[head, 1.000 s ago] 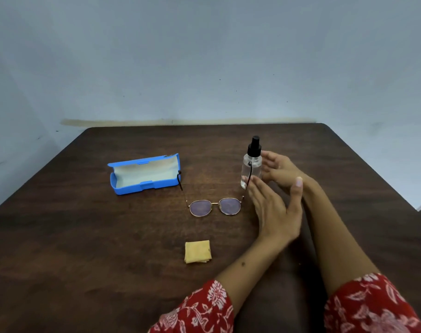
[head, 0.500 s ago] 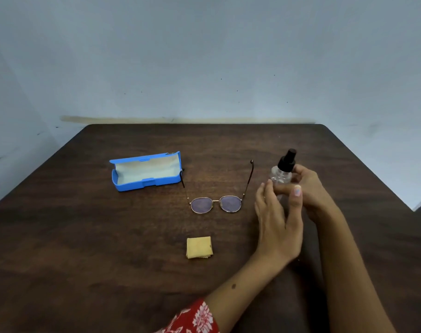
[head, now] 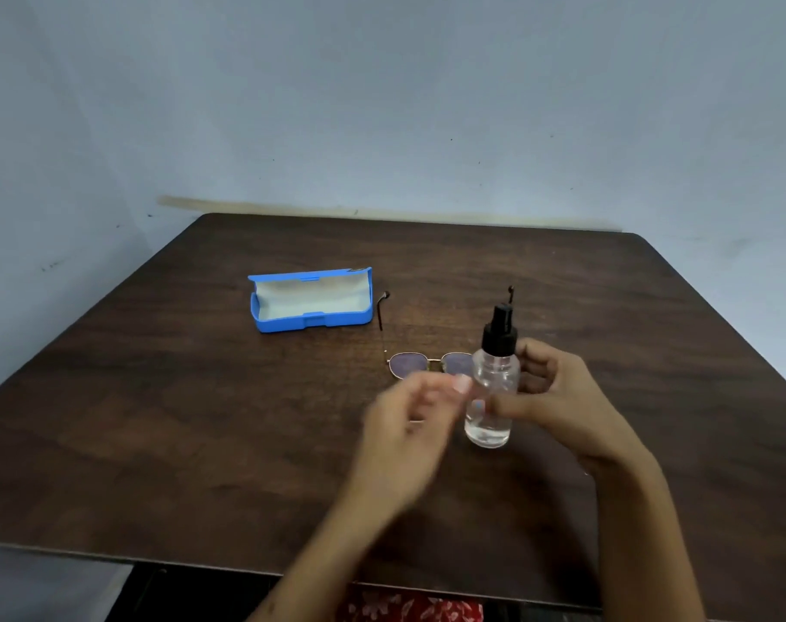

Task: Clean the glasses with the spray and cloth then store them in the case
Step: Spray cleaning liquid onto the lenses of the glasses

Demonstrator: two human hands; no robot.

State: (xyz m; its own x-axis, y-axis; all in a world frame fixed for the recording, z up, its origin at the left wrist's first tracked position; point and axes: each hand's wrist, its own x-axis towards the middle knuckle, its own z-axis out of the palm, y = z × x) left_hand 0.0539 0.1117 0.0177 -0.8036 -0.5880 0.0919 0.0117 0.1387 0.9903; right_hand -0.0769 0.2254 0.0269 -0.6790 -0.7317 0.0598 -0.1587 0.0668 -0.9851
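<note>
My right hand (head: 557,406) grips a clear spray bottle (head: 492,397) with a black pump top, upright and lifted just in front of the glasses. The gold-rimmed glasses (head: 409,365) lie on the table, arms unfolded and pointing away; the bottle covers part of their right lens. Just left of the bottle is my left hand (head: 404,433), blurred, fingers loosely curled, holding nothing I can see. The blue case (head: 310,325) lies open with a pale lining, behind and left of the glasses. The yellow cloth is out of sight, probably behind my left hand.
A dark wooden table (head: 157,419) stands against a pale blue wall. Its near edge runs across the bottom of the view, with red floral fabric below it.
My right hand has carried the bottle left and toward me, from right of the glasses to in front of their right lens. My left hand has moved left and lower, covering the cloth. The view has tilted up.
</note>
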